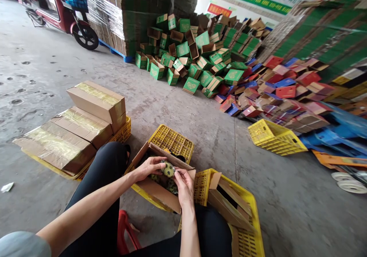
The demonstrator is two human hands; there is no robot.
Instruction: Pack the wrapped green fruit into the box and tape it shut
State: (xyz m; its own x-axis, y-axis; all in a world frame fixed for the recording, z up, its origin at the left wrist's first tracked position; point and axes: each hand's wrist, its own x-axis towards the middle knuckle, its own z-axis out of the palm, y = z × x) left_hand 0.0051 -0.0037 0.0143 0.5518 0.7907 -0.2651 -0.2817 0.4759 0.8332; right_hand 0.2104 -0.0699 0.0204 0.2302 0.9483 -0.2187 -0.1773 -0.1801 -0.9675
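Held up between two bare hands is a small spotted oval piece, pale yellow-green with dark blotches and a shine that looks like clear wrapping, though what it is I can't make out. It sits just above the mouth of an open carton, its long axis running roughly from one hand to the other. The left hand reaches in from its own side, fingertips closed on the near end; the right hand pinches the opposite end between thumb and fingers. Neither is nearer: both touch it. Below, inside the carton, more dark and greenish pieces show, partly hidden by the hands. A yellow crate lies under the carton, and another gridded yellow crate stands just beyond. By the right knee, a yellow basket bears a further carton; past the left knee lie three taped boxes. Farther off, green boxes spill across the concrete floor.
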